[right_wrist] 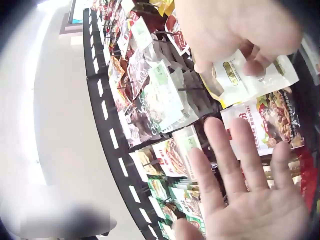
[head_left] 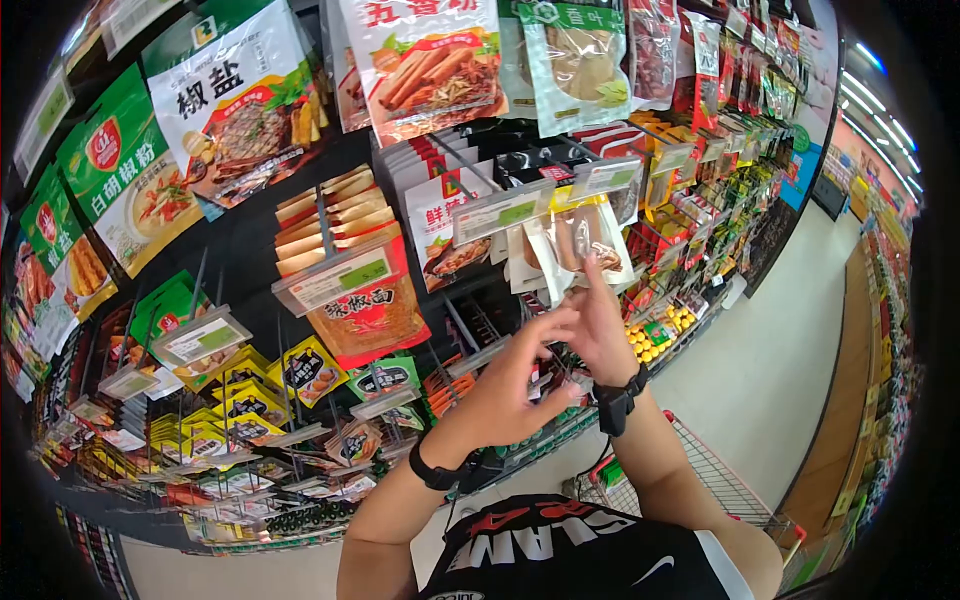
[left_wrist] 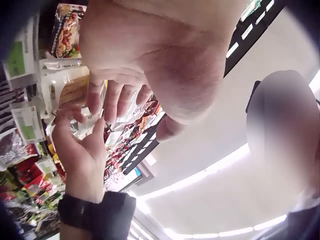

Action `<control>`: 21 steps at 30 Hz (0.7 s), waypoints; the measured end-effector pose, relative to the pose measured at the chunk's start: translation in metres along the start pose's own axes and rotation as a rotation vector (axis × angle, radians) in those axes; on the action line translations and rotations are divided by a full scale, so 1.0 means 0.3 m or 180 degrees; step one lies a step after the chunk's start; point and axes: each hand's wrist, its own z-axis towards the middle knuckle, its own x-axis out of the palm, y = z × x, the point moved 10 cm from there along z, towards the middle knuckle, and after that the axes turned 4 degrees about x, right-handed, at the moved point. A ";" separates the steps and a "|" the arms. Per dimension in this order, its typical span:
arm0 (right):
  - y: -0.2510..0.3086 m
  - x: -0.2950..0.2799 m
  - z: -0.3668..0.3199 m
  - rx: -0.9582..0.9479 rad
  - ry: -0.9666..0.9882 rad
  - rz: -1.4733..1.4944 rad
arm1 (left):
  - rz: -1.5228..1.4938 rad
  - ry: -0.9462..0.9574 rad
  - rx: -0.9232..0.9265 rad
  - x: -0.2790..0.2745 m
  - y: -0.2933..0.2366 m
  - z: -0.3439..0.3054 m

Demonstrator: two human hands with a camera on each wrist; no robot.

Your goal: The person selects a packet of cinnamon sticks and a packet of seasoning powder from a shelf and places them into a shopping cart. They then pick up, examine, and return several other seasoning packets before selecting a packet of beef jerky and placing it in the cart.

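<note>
A white spice packet (head_left: 578,242) with a clear window over brown contents hangs behind a price tag on the rack. In the head view, my right hand (head_left: 603,335), with a black wrist strap, is at its lower edge. My right hand (right_wrist: 240,30) bends its fingers onto the packet (right_wrist: 245,77) and pinches it in the right wrist view. Just left of it is my left hand (head_left: 515,380), fingers loosely spread and holding nothing. The left palm (right_wrist: 250,210) faces the right wrist camera. In the left wrist view, the left fingers partly cover the packet (left_wrist: 75,92).
Price tags (head_left: 505,212) on hooks jut out close to both hands. A red chili powder bag (head_left: 367,310) hangs to the left, with larger seasoning bags (head_left: 430,65) above. Below at right stands a shopping cart (head_left: 715,465) on the pale aisle floor (head_left: 790,370).
</note>
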 end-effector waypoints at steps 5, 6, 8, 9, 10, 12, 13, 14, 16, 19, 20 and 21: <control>-0.011 -0.045 -0.004 -0.0331 0.0264 0.0337 | -0.0356 -0.1174 -0.0077 -0.193 0.058 -0.077; -0.021 -0.058 -0.014 -0.0339 0.0206 0.0385 | -0.0419 -0.1285 -0.0032 -0.219 0.064 -0.088; -0.038 -0.083 -0.031 -0.0381 0.0107 0.0489 | -0.0478 -0.1418 -0.0056 -0.249 0.067 -0.105; -0.041 -0.086 -0.036 -0.0408 0.0145 0.0519 | -0.0485 -0.1443 -0.0034 -0.258 0.065 -0.109; -0.043 -0.094 -0.043 -0.0437 0.0171 0.0553 | -0.0496 -0.1461 -0.0020 -0.262 0.063 -0.112; -0.034 -0.093 -0.058 -0.0538 0.0273 0.0538 | -0.0571 -0.1532 0.0014 -0.269 0.052 -0.110; -0.028 -0.085 -0.066 -0.0605 0.0340 0.0487 | -0.0637 -0.1588 0.0025 -0.274 0.036 -0.100; -0.020 -0.082 -0.074 -0.0668 0.0402 0.0433 | -0.0707 -0.1646 0.0030 -0.279 0.028 -0.091; -0.016 -0.077 -0.078 -0.0639 0.0516 0.0376 | -0.0739 -0.1641 0.0194 -0.298 0.021 -0.069; 0.001 -0.072 -0.099 -0.0673 0.0476 0.0352 | -0.0601 -0.1677 0.0346 -0.323 -0.007 -0.040; 0.003 -0.101 -0.104 -0.0717 0.0247 0.0411 | -0.0614 -0.1662 0.0367 -0.324 -0.016 -0.032; 0.001 -0.126 -0.115 -0.0760 0.0016 0.0471 | -0.0629 -0.1646 0.0386 -0.323 -0.023 -0.024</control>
